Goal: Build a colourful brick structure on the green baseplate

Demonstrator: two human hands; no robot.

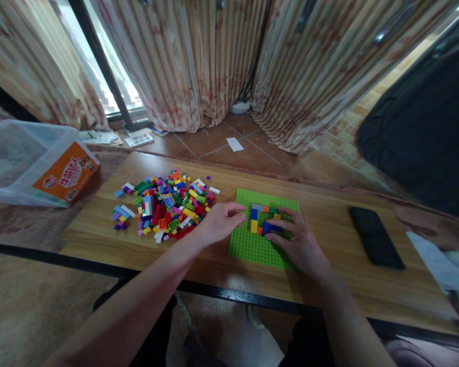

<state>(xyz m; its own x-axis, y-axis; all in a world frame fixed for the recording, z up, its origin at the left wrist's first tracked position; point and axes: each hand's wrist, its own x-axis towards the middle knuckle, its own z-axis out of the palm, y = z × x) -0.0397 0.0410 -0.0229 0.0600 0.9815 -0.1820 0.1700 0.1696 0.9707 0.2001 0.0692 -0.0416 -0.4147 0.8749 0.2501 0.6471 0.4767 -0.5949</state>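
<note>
A green studded baseplate (248,248) lies on the wooden table. On it, blue, yellow, grey and orange bricks (254,224) form a rectangular outline, partly covered on its right side by my right hand (296,237). That hand's thumb and fingers close around a blue brick (266,228) at the outline's near side. Whether the brick is pressed down or just above the plate, I cannot tell. My left hand (225,220) hovers by the plate's left edge, thumb and fingers apart, with nothing visible in it. Close to its left spreads a pile of loose coloured bricks (158,211).
A clear plastic bin (30,133) with an orange label stands left of the table. Toward the right end of the tabletop lies a black phone (375,237), with white paper (428,257) beyond it. Curtains (214,61) hang behind the table.
</note>
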